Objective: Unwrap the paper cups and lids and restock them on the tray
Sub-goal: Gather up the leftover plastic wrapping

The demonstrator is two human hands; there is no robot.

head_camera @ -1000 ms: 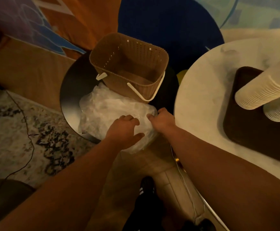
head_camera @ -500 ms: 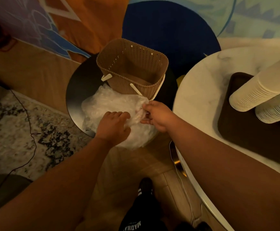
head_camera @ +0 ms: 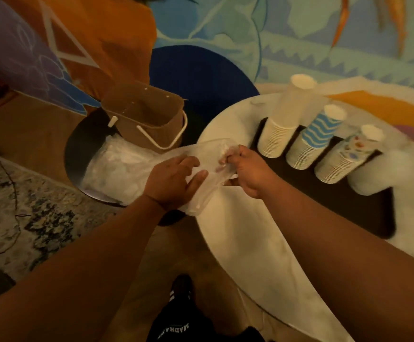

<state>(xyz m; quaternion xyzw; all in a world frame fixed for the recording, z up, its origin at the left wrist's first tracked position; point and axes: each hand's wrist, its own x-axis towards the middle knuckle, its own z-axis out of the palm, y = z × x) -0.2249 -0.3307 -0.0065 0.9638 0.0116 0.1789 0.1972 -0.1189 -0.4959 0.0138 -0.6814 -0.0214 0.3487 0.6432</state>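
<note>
Your left hand (head_camera: 174,180) and right hand (head_camera: 244,170) have lifted the clear plastic wrapper (head_camera: 202,156) off the round black side counter (head_camera: 77,154) and swung it toward the white marble counter (head_camera: 238,233). Both grips pinch the film, stretched between them. Three paper cup stacks (head_camera: 309,141) already lie on the dark brown tray (head_camera: 363,213); what the wrapper holds is unclear. Expect to tear it open next.

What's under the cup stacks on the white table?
A dark tray on the white table holds three upside-down cup stacks. Under the stacks the tray surface is hidden.
</note>
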